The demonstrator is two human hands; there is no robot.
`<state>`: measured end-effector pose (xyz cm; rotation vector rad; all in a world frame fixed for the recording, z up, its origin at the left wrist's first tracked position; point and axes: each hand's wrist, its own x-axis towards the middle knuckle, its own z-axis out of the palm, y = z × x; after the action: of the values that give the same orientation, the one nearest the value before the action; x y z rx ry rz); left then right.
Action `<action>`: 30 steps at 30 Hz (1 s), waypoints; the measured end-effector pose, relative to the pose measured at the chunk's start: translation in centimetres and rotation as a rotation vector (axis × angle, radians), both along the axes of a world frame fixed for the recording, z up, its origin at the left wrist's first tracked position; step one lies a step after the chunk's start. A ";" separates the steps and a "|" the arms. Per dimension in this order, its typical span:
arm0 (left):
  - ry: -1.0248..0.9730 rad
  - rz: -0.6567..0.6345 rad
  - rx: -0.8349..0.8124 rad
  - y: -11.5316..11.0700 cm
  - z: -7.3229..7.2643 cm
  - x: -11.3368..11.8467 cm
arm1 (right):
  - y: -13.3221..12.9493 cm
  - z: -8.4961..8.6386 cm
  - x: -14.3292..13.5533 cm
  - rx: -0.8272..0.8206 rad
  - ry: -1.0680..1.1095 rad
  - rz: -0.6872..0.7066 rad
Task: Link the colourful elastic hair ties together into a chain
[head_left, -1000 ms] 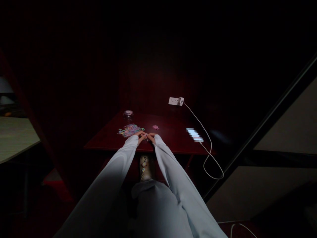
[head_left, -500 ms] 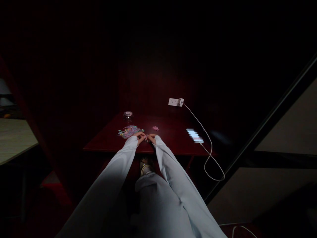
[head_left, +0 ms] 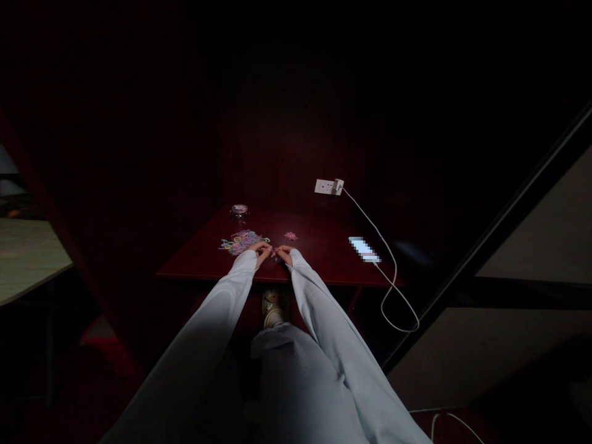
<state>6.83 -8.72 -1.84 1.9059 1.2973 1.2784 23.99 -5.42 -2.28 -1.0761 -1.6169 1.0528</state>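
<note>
My left hand (head_left: 262,250) and my right hand (head_left: 283,253) are close together near the front edge of the dark red table (head_left: 324,266). The fingers of both are curled in a pinch, and small pinkish bits show at the fingertips, too small to name. Just beyond my left hand lies a loose pile of multicoloured loops (head_left: 243,242) that look like elastic hair ties. Past my right hand is a small pink heap (head_left: 291,236) of similar-looking pieces.
A clear jar with a lid (head_left: 239,211) stands at the back left. On the right a phone (head_left: 364,249) lies with a white charging cable (head_left: 388,237) running to a wall socket (head_left: 324,187). My shoe (head_left: 275,308) is below the table's front edge.
The fingertips of my two hands, close together before, are now slightly apart. The whole view has shifted a little; the pile, the pink heap and the phone lie as they did.
</note>
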 end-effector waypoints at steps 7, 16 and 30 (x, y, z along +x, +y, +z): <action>-0.017 -0.013 -0.025 0.1 -0.1 0.5 | 0.5 -0.4 0.2 0.009 0.005 0.036; -0.007 -0.047 -0.073 0.6 -0.9 0.6 | 0.8 -0.8 0.2 0.000 -0.014 0.020; 0.000 -0.061 -0.063 1.1 -1.1 0.1 | 0.4 -0.5 0.1 0.013 -0.027 0.019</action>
<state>6.94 -7.66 -2.89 1.8874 1.2547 1.1930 24.11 -4.98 -2.81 -1.0727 -1.6555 1.0432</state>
